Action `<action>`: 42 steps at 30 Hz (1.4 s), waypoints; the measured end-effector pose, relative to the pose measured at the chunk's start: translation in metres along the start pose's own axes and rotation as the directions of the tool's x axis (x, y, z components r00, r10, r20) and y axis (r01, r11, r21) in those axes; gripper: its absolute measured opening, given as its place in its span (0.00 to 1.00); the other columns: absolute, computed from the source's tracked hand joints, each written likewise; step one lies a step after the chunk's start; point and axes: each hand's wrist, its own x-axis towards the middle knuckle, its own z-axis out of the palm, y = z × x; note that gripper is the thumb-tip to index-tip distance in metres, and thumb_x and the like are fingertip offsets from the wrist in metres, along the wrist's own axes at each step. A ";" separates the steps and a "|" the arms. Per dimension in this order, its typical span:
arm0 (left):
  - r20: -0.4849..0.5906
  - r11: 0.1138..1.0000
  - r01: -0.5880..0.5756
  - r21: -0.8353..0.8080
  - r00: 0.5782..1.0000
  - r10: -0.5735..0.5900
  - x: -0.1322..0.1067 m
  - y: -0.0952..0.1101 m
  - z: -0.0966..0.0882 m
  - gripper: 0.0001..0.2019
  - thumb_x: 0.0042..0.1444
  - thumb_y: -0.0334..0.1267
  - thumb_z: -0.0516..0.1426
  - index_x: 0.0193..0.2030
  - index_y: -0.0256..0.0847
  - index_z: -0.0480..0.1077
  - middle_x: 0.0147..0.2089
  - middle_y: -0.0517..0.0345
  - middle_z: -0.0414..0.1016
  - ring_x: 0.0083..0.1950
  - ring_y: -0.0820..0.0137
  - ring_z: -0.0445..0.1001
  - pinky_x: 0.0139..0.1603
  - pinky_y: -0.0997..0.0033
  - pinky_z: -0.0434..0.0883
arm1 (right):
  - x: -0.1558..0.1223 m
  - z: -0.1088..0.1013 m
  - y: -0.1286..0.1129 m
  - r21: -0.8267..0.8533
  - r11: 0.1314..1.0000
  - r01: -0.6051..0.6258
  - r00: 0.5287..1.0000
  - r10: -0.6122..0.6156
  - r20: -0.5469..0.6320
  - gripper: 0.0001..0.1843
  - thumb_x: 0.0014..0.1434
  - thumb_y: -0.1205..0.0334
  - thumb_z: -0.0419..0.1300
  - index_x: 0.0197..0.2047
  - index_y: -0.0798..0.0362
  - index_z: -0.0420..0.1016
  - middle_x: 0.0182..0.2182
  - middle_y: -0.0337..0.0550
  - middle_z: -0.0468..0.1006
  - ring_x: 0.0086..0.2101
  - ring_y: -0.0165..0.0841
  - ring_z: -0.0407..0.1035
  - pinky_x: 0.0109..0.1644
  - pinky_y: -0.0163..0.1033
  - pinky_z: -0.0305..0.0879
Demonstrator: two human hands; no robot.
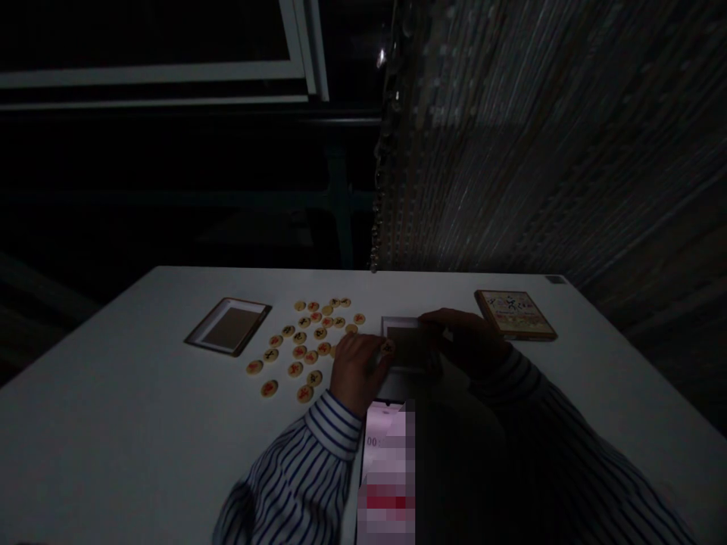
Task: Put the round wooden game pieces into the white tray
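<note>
Dark room all around, with a pale window frame (170, 76) up high and a stringy curtain (511, 151) hanging behind a white table (113, 424). Near the middle of the table sits a small box (406, 341), open at the top and dark inside. One left hand (355, 371) is at the box's left edge, and its fingertips pinch a round piece (388, 348) just over that edge. That piece is yellow with a dark mark on top. It looks like a little wooden disc, so it is probably light, hard and smooth. It will not bend or break easily, but it could slip or roll away on its side. A good place to hold it is by the rim, with the thumb on one side and a finger on the other. On the far side of the box is the right hand (469, 341), lying in deep shadow. It seems to touch the box, but I cannot tell if its fingers are closed or loose. Many other pieces (310, 341) lie flat and spread out just left of the hands, some with red marks and some with black. Farther left is a flat tray (230, 325), and off to the right lies a printed lid (514, 314). Both arms wear striped sleeves (318, 454)
</note>
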 end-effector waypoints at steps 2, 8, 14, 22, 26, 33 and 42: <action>-0.004 1.000 0.008 -0.005 1.000 -0.008 0.000 -0.001 0.000 0.09 0.53 0.37 0.53 0.40 0.39 0.68 0.38 0.54 0.73 0.42 0.66 0.68 0.50 0.58 0.63 | 0.003 0.001 -0.001 0.014 1.000 -0.015 0.999 0.014 0.035 0.11 0.54 0.63 0.51 0.37 0.52 0.72 0.30 0.44 0.76 0.30 0.31 0.69 0.35 0.39 0.65; -0.017 1.000 -0.018 -0.013 1.000 0.018 -0.002 0.000 0.001 0.09 0.53 0.36 0.53 0.41 0.39 0.68 0.38 0.54 0.73 0.41 0.67 0.69 0.50 0.58 0.62 | 0.011 0.012 -0.006 0.033 0.996 -0.078 0.983 0.072 0.169 0.09 0.51 0.65 0.52 0.32 0.55 0.74 0.28 0.45 0.77 0.29 0.31 0.70 0.32 0.36 0.65; -0.008 1.000 -0.015 0.005 1.000 0.015 -0.004 0.002 0.004 0.10 0.53 0.36 0.53 0.43 0.40 0.67 0.39 0.55 0.74 0.43 0.66 0.70 0.52 0.57 0.61 | 0.012 0.026 -0.009 0.028 0.999 -0.039 0.964 0.030 0.265 0.10 0.52 0.58 0.55 0.29 0.52 0.75 0.28 0.44 0.78 0.30 0.33 0.72 0.32 0.35 0.67; -0.001 1.000 -0.018 0.021 1.000 0.018 -0.004 0.003 0.003 0.10 0.52 0.36 0.54 0.42 0.39 0.67 0.39 0.53 0.74 0.43 0.65 0.71 0.50 0.56 0.63 | 0.009 0.035 -0.007 0.225 0.968 -0.111 0.950 0.037 0.311 0.11 0.54 0.55 0.55 0.34 0.51 0.75 0.29 0.40 0.78 0.31 0.31 0.72 0.34 0.34 0.68; -0.016 1.000 -0.013 0.016 1.000 0.013 -0.004 0.004 0.004 0.09 0.52 0.35 0.53 0.40 0.40 0.67 0.38 0.54 0.75 0.42 0.65 0.71 0.50 0.57 0.63 | 0.008 0.038 -0.008 0.264 0.952 -0.153 0.947 0.065 0.316 0.09 0.54 0.56 0.55 0.32 0.50 0.74 0.28 0.37 0.78 0.30 0.30 0.72 0.34 0.34 0.68; -0.032 0.996 0.042 -0.081 0.999 -0.044 -0.003 0.006 0.002 0.10 0.50 0.35 0.55 0.41 0.40 0.67 0.38 0.53 0.75 0.41 0.66 0.72 0.45 0.61 0.68 | 0.009 0.039 -0.009 0.409 0.901 -0.143 0.959 0.024 0.282 0.09 0.52 0.56 0.57 0.32 0.52 0.74 0.28 0.38 0.78 0.32 0.30 0.72 0.35 0.34 0.69; 0.033 0.833 0.356 -0.424 0.925 -0.378 -0.005 0.010 0.005 0.10 0.48 0.35 0.56 0.40 0.40 0.69 0.36 0.56 0.76 0.38 0.69 0.74 0.40 0.68 0.71 | 0.007 0.044 -0.007 0.497 0.852 -0.164 0.976 0.069 0.204 0.11 0.53 0.56 0.55 0.36 0.51 0.74 0.32 0.41 0.78 0.34 0.32 0.72 0.36 0.38 0.70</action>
